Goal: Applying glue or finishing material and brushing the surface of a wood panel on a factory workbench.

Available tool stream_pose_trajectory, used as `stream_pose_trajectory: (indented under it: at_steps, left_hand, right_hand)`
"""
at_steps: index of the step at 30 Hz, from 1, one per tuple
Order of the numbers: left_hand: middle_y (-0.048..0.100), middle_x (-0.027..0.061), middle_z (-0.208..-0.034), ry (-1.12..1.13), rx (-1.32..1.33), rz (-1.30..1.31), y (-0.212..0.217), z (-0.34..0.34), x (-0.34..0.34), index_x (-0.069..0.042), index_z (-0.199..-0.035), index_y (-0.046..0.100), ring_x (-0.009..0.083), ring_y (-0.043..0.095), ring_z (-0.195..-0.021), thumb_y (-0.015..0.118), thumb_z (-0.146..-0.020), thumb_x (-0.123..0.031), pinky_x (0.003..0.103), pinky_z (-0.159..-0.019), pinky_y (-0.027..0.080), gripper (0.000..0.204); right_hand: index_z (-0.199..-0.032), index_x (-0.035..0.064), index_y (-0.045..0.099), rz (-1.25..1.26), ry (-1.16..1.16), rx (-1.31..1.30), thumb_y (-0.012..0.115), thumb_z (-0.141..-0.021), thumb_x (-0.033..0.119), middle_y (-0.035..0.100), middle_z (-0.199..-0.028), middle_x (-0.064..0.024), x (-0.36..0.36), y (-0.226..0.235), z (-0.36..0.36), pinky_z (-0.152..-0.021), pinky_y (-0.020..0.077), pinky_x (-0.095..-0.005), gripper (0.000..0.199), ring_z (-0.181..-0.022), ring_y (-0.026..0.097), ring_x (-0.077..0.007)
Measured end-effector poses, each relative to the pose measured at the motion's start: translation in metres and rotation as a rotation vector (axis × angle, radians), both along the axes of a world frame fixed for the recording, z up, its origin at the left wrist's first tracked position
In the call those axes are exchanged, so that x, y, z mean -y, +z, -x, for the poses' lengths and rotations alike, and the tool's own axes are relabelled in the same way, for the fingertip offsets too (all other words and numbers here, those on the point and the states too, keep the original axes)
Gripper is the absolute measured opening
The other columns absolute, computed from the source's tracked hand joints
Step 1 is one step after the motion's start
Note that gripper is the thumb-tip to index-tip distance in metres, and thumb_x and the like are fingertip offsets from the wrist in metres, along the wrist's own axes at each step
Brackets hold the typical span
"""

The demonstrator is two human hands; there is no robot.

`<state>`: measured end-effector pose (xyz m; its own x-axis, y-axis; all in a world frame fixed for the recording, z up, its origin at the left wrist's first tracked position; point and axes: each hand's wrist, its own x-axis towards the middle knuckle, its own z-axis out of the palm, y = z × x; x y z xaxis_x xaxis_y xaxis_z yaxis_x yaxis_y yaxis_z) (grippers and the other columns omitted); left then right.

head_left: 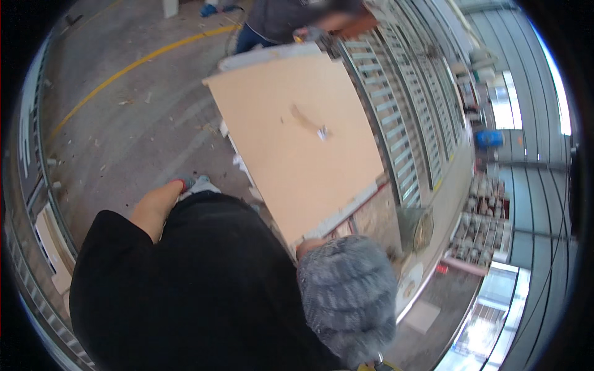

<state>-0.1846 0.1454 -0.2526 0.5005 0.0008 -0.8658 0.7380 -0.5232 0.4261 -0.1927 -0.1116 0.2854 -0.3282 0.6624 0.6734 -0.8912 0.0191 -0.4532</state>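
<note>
A large tan board (297, 136) lies flat in front of me, stretching away from my body. My right hand (307, 247), coming out of a grey fuzzy sleeve (346, 290), grips the board's near edge; only part of the hand shows. At the far end another person (291, 18) in a dark top holds the board. My left hand (158, 207) hangs beside my black garment, holding nothing, with the fingers stretched out above my shoe (192, 183).
Long white slatted metal frames (396, 136) run along the board's right side. The concrete floor (124, 123) carries a yellow line and scattered debris. A blue barrel (489, 139) and shelves of small items (482, 229) stand at the right.
</note>
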Motion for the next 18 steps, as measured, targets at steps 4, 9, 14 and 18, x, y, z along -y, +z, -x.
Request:
stream_pose_trajectory:
  at_steps: [4, 9, 14, 18]
  left_hand:
    - [0.071, 0.0159, -0.101, 0.248, 0.001, -0.127, -0.082, 0.090, -0.057, -0.001, -0.102, 0.072, 0.0316, 0.071, -0.085, 0.059, -0.087, -0.036, 0.049, -0.070, 0.055, 0.040]
    - [0.072, 0.0146, -0.084, -0.257, 0.033, -0.093, -0.088, 0.168, -0.105, -0.001, -0.092, 0.074, 0.0281, 0.072, -0.074, 0.064, -0.083, -0.028, 0.044, -0.064, 0.057, 0.030]
    - [0.073, 0.0189, -0.090, -0.998, 0.252, -0.300, -0.062, 0.150, -0.125, -0.004, -0.093, 0.075, 0.0323, 0.072, -0.082, 0.061, -0.080, -0.024, 0.042, -0.069, 0.057, 0.027]
    - [0.071, 0.0202, -0.093, -0.549, 0.427, -0.559, -0.055, 0.103, -0.118, -0.007, -0.089, 0.075, 0.0368, 0.070, -0.087, 0.061, -0.077, -0.029, 0.047, -0.077, 0.055, 0.029]
  right_hand:
    - [-0.091, 0.0059, 0.067, 0.102, -0.302, 0.515, 0.061, -0.090, 0.021, 0.067, -0.094, -0.0100, -0.023, 0.021, 0.007, -0.076, 0.0530, -0.0379, 0.016, -0.085, 0.065, -0.0241]
    - [-0.088, 0.0082, 0.068, 0.298, -1.007, 1.029, 0.061, -0.092, 0.017, 0.066, -0.088, -0.0076, -0.040, 0.034, 0.007, -0.071, 0.0529, -0.0352, 0.011, -0.079, 0.065, -0.0206]
    - [-0.093, 0.0079, 0.068, 0.288, -1.510, 1.376, 0.062, -0.091, 0.020, 0.066, -0.085, -0.0083, -0.064, 0.004, -0.021, -0.071, 0.0525, -0.0378, 0.014, -0.078, 0.064, -0.0249]
    - [-0.101, 0.0049, 0.070, 0.830, -1.583, 1.562, 0.063, -0.090, 0.019, 0.069, -0.084, -0.0077, -0.077, -0.120, -0.051, -0.074, 0.0528, -0.0350, 0.019, -0.076, 0.065, -0.0226]
